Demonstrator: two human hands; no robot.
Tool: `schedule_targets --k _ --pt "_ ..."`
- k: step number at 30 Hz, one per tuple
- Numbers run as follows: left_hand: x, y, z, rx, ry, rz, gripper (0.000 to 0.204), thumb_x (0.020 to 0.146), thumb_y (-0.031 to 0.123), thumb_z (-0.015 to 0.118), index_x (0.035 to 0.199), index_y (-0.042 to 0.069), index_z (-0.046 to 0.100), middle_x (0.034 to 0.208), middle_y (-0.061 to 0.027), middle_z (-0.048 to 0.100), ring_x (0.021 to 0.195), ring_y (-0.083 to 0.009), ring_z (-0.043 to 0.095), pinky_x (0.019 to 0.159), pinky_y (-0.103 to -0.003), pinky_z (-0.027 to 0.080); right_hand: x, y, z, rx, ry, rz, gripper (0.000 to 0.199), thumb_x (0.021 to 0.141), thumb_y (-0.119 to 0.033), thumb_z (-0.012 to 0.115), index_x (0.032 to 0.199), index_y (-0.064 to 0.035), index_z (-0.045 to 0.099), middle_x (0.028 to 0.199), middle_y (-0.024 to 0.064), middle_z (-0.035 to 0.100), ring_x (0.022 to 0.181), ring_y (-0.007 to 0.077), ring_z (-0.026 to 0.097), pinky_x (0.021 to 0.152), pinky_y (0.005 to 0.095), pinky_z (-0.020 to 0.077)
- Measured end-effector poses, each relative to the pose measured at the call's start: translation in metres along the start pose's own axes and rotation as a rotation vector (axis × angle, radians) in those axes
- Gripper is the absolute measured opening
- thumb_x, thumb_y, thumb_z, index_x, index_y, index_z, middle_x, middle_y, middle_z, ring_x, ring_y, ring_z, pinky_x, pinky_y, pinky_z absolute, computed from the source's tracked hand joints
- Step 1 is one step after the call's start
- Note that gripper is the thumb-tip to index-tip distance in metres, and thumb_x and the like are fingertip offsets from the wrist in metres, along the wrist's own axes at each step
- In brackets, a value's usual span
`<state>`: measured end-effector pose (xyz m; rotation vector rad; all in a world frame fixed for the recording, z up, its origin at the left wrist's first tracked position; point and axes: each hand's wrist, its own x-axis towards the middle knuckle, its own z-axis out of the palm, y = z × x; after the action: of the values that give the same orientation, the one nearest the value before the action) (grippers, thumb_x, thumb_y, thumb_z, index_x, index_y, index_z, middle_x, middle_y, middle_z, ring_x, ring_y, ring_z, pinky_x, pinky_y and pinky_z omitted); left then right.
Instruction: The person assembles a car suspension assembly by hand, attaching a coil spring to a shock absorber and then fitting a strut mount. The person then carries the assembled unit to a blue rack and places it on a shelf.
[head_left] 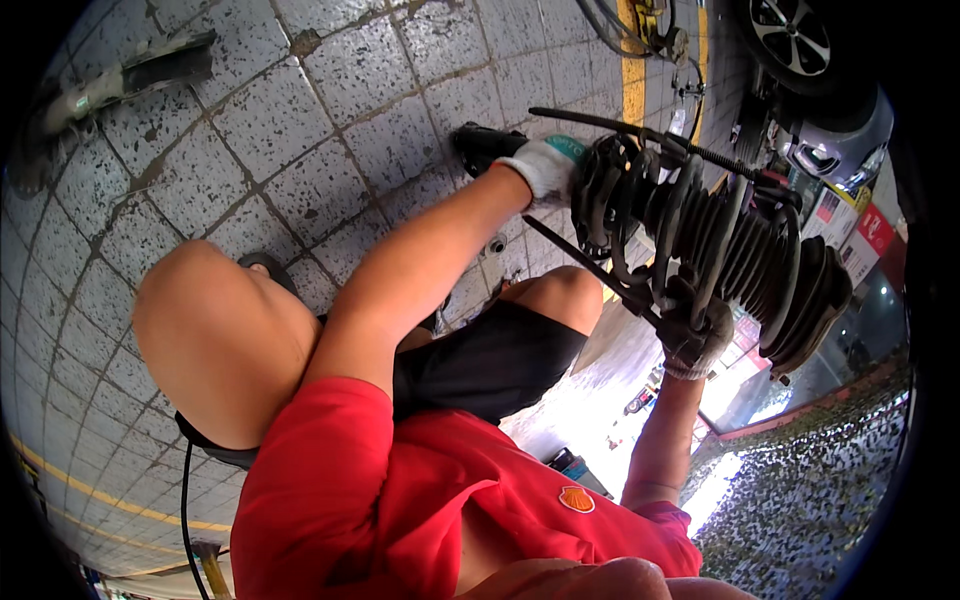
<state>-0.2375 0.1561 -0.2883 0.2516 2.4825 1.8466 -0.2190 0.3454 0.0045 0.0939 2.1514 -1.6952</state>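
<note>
A strut assembly (735,235) with a dark coil spring and a ribbed black dust boot is held up at the right, tilted. Two threaded-rod spring compressors run along the spring: one compressor (640,130) on the far side, another compressor (590,258) on the near side. My left hand (552,170), in a white glove with a green patch, is closed round the strut end nearest the floor, its fingertips hidden behind the metal. A black cylindrical part (485,147) sticks out past that glove. My right hand (705,345), in a dirty glove, wraps round the near compressor's clamp against the coil.
My bent knees (220,330) flank the work low down. A long pipe-like part (125,85) lies on the tiled floor (270,110) at far left. Small metal pieces (495,243) lie beneath the strut. A car wheel (790,38) and yellow floor lines (632,75) are at upper right.
</note>
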Motion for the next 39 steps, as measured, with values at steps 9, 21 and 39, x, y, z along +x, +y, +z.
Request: schedule_targets --k 9,21,39 --pt "-0.004 0.01 -0.003 -0.02 0.205 0.042 0.049 0.082 0.034 0.071 0.125 0.01 0.066 0.122 -0.0139 0.071 0.114 -0.0332 0.067 0.1 -0.044 0.052 0.007 -0.007 -0.02 -0.339 -0.311 -0.123 0.029 0.092 -0.006 0.061 0.119 0.0023 0.062 0.133 0.0237 0.064 0.116 0.0322 0.069 0.099 0.0449 0.0563" --pt "-0.031 0.002 -0.04 -1.186 -0.11 -0.16 0.073 0.085 0.02 0.079 0.149 0.003 0.05 0.15 -0.0199 0.055 0.139 -0.0301 0.052 0.118 -0.037 0.043 0.009 -0.016 -0.017 -0.131 -0.193 0.156 0.045 0.089 -0.015 0.074 0.121 0.0152 0.061 0.11 0.0222 0.072 0.098 0.0313 0.074 0.093 0.0474 0.0614" --pt "-0.029 0.081 -0.022 -0.6 0.491 -0.172 0.043 0.095 0.049 0.06 0.113 0.011 0.072 0.104 -0.0154 0.074 0.101 -0.037 0.07 0.113 -0.052 0.039 0.001 -0.012 0.001 -0.044 -0.249 0.101 0.047 0.087 -0.006 0.078 0.124 0.0163 0.06 0.109 0.0207 0.073 0.103 0.028 0.074 0.099 0.0482 0.059"
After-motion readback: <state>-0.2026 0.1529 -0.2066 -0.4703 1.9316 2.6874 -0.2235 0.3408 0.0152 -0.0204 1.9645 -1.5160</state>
